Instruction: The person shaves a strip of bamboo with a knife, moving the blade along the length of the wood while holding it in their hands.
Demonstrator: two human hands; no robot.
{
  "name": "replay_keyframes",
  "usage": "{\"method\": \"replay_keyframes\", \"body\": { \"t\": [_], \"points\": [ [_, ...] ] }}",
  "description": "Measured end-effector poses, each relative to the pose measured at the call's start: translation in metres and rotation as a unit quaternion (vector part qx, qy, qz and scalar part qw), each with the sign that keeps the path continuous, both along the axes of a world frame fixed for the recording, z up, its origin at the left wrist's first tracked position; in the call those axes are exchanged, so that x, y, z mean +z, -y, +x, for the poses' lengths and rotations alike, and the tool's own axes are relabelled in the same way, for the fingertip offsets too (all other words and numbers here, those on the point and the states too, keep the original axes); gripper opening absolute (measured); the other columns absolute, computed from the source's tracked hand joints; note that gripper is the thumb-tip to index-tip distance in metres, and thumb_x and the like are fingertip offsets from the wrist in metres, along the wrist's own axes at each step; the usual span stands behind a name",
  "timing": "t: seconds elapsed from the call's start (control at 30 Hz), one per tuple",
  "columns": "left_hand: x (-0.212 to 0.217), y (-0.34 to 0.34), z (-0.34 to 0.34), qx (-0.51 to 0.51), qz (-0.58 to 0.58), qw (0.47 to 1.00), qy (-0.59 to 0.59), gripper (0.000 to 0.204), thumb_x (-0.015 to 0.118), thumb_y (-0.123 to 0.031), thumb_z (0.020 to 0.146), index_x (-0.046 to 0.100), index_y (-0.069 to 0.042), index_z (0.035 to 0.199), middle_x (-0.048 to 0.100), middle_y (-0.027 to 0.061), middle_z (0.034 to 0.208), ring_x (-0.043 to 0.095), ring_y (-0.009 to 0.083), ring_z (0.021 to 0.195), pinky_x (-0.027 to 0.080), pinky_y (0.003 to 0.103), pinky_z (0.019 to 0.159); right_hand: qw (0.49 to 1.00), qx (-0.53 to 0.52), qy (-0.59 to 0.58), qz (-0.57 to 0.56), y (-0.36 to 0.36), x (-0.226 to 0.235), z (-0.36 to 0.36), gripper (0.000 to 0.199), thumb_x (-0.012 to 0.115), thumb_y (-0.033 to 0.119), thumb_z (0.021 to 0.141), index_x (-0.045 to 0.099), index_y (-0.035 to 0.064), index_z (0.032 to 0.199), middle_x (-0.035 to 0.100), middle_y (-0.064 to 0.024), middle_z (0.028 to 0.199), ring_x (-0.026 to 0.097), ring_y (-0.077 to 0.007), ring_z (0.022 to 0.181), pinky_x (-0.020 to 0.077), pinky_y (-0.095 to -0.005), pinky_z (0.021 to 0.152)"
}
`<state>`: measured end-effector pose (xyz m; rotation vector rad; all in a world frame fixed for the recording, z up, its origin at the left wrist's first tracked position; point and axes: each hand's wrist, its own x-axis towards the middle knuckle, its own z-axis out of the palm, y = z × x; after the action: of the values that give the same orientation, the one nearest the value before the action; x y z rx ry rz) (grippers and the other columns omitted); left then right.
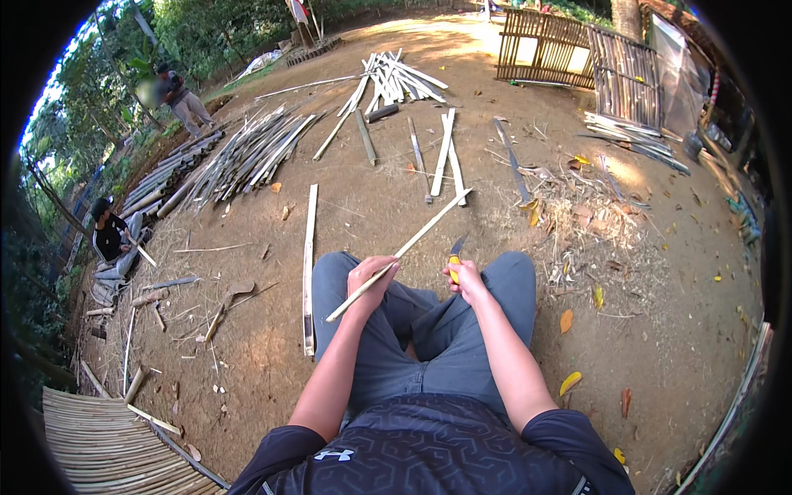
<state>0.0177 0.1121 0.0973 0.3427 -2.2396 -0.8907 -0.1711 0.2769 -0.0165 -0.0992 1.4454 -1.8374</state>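
My left hand (373,279) is closed round a long, pale bamboo strip (423,232) above my left knee. The strip slants from near my left forearm up to the far right. In my right hand (468,282), over the right thigh, is a knife (454,261) with a yellow handle and a dark curved blade pointing away from me. Blade and strip are apart. Beside my left leg another split bamboo strip (310,247) lies lengthwise on the ground.
Ahead lie a heap of pale strips (396,82) and a pile of bamboo poles (247,157). Shavings (594,210) cover the ground at right. A seated person (111,235) holds a strip at left. A slatted bamboo panel (124,445) is at lower left.
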Motion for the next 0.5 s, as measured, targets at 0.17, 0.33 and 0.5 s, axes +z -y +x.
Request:
{"method": "replay_keyframes", "body": {
  "t": [0.17, 0.33, 0.5],
  "points": [
    [0.003, -0.003, 0.0, -0.008, -0.041, 0.998, -0.039, 0.015, 0.077, -0.012, 0.083, 0.075, -0.005, 0.096, 0.074, 0.0114, 0.095, 0.072, 0.025, 0.085, 0.056, 0.032, 0.074, 1.0, 0.008, 0.005, 0.004, -0.001, 0.002, 0.0, 0.011, 0.056, 0.014, 0.096, 0.055, 0.0035, 0.097, 0.063, -0.0079, 0.089, 0.052, -0.0104, 0.058, 0.0391, -0.0234, 0.042],
    [0.002, -0.004, -0.004, -0.007, -0.032, 0.998, -0.056, 0.015, 0.077, -0.012, 0.083, 0.075, -0.005, 0.096, 0.074, 0.0109, 0.094, 0.072, 0.0238, 0.084, 0.056, 0.032, 0.075, 1.0, 0.009, 0.005, -0.007, -0.003, 0.003, -0.001, 0.012, 0.056, 0.015, 0.096, 0.055, 0.0033, 0.099, 0.063, -0.0077, 0.089, 0.052, -0.0103, 0.058, 0.0394, -0.0233, 0.042],
    [-0.008, 0.007, -0.003, 0.008, 0.041, 0.998, -0.046, 0.016, 0.077, -0.013, 0.084, 0.075, -0.006, 0.098, 0.074, 0.0104, 0.093, 0.072, 0.0226, 0.084, 0.056, 0.031, 0.074, 1.0, 0.016, -0.004, 0.007, 0.0, 0.012, 0.007, 0.012, 0.056, 0.015, 0.097, 0.055, 0.0037, 0.101, 0.063, -0.007, 0.09, 0.052, -0.0098, 0.058, 0.0395, -0.0231, 0.042]
  ]
}}
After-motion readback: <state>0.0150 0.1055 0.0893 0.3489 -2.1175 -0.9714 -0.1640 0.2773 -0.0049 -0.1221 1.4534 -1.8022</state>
